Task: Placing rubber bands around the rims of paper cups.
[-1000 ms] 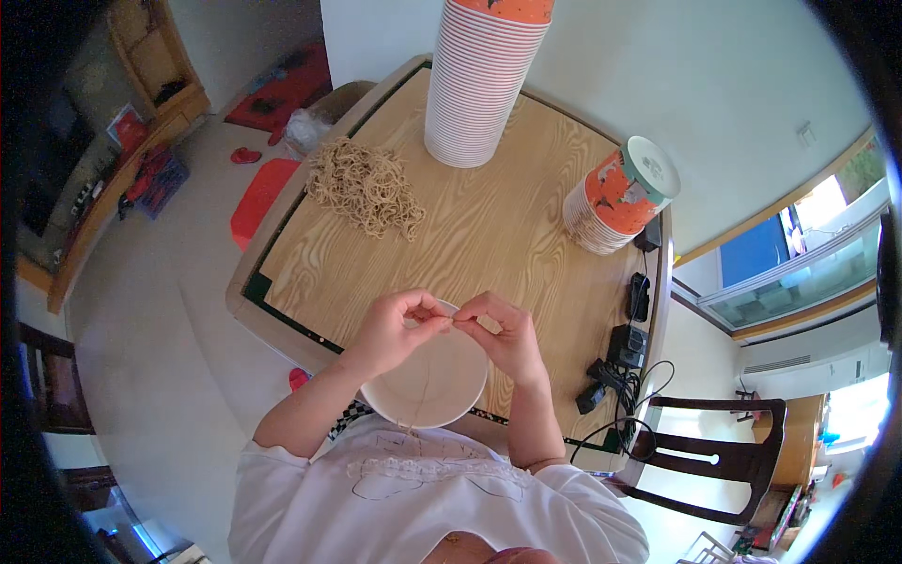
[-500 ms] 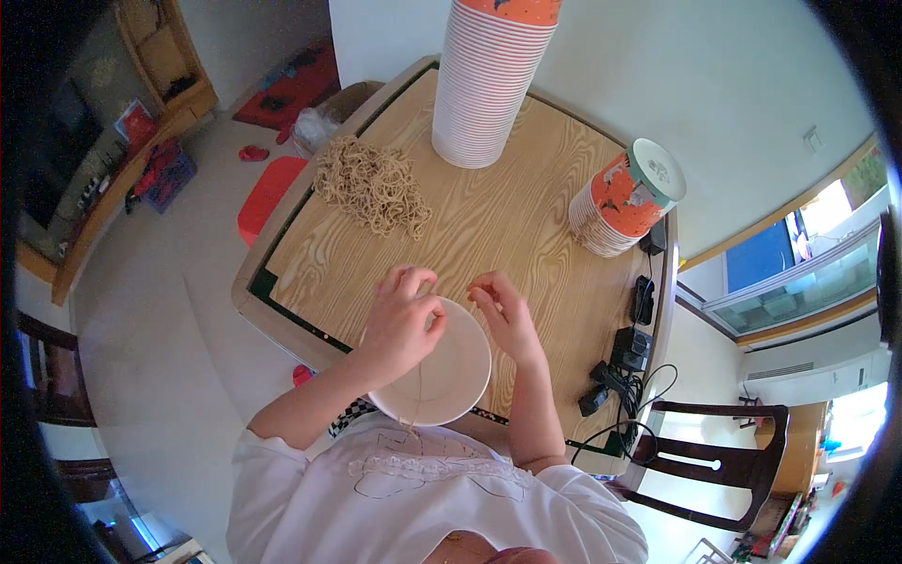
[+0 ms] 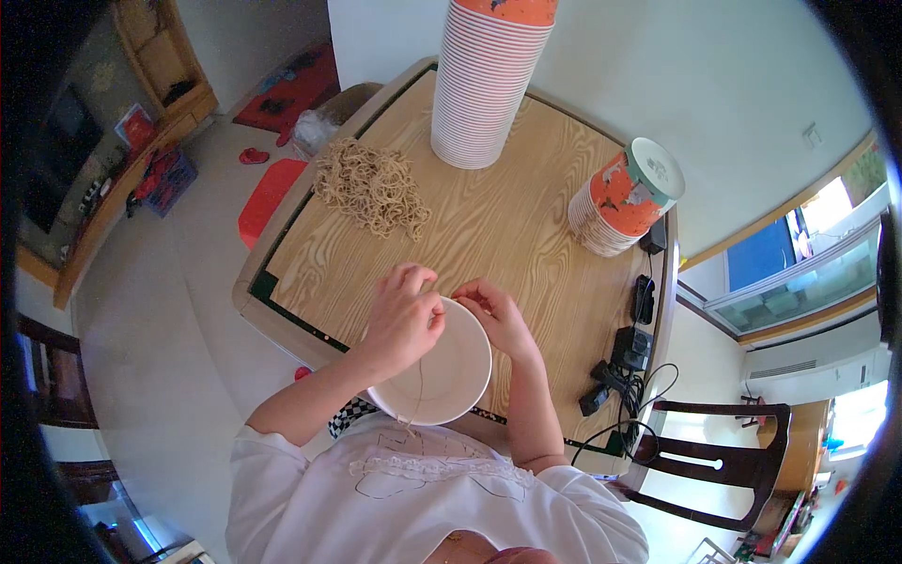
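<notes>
A white paper bucket [image 3: 473, 367] stands at the table's near edge, its mouth toward me. A thin piece of string [image 3: 420, 381] runs across its mouth and hangs over the near rim. My left hand [image 3: 406, 315] is over the bucket's far left side, its fingers pinched on the string. At the far right rim, my right hand [image 3: 498, 320] has thumb and fingertips together against the edge; what they hold is too small to make out. A tangled heap of tan string [image 3: 371, 188] lies beyond my left hand.
A tall stack of paper buckets [image 3: 484, 94] stands at the back of the wooden table [image 3: 489, 221]. A shorter, orange-printed stack [image 3: 611, 207] is at the right, near black adapters and cables [image 3: 625, 352]. A dark chair [image 3: 705, 461] is at right, a red stool [image 3: 268, 202] at left.
My right hand has moved left and slightly down, its fingertips now against the bucket's far rim. The left hand and bucket have barely moved.
</notes>
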A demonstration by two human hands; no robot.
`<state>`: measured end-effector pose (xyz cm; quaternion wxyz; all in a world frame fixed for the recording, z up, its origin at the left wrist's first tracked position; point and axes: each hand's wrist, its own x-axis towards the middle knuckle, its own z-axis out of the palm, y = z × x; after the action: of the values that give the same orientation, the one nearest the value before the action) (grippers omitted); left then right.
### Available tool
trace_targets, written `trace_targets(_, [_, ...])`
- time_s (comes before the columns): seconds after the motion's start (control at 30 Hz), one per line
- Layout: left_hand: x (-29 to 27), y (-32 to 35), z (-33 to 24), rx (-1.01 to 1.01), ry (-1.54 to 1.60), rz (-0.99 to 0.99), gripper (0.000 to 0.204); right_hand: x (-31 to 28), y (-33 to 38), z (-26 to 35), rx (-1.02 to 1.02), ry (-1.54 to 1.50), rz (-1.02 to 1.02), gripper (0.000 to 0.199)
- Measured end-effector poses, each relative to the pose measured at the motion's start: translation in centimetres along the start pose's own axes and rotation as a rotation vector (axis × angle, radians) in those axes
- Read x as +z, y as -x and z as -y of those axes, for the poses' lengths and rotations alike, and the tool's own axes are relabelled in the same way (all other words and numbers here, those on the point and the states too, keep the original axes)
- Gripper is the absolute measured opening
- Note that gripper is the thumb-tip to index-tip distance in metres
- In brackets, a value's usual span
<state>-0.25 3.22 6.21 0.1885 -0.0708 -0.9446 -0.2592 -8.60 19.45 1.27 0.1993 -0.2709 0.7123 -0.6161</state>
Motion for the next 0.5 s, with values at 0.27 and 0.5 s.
trace_targets(0.27, [-0.03, -0.16, 0.2, 0.003, -0.013, 0.005, 0.012, -0.14, 0.13, 0.65, 0.006, 0.011, 0.098, 0.018])
trace_targets(0.5, [-0.08, -0.21, -0.26, 0.026, -0.005, 0.013, 0.017, -0.21, 0.36, 0.38, 0.012, -0.01, 0.09, 0.018])
